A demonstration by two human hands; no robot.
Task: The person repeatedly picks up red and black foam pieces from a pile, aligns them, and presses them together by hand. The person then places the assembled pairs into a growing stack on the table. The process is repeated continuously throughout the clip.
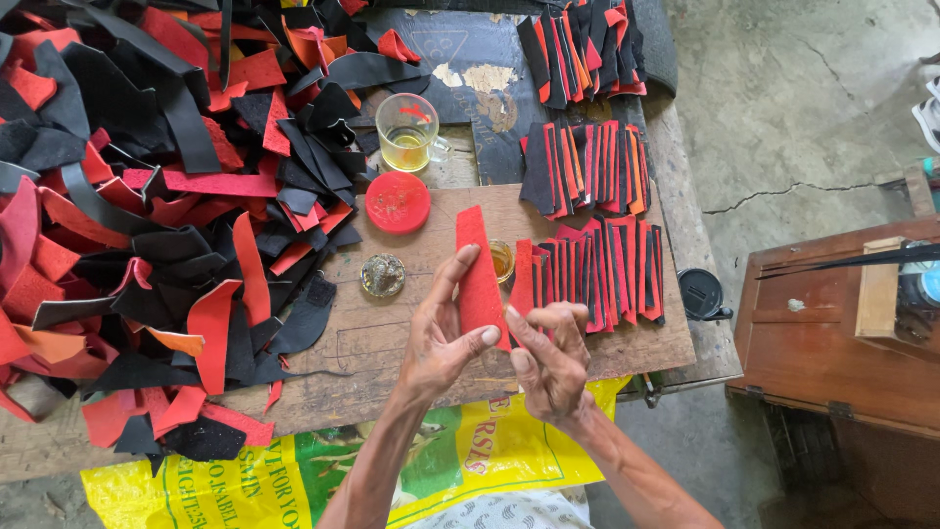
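Both hands are working above the wooden desk (392,338), holding a red strip (479,279) upright between them. Left hand (441,333): grip pinching the strip's lower edge, thumb in front and fingers behind. Right hand (548,358): fingertips closing on the bottom corner. The strip is looking thin, light and pliable, likely a leather-like offcut; it is bending little while held low. Judged best taken along an edge. Sorted strips (597,269) are lying just right; loose scraps (147,196) are heaped left.

Scrap-strewn wooden workbench (392,343)
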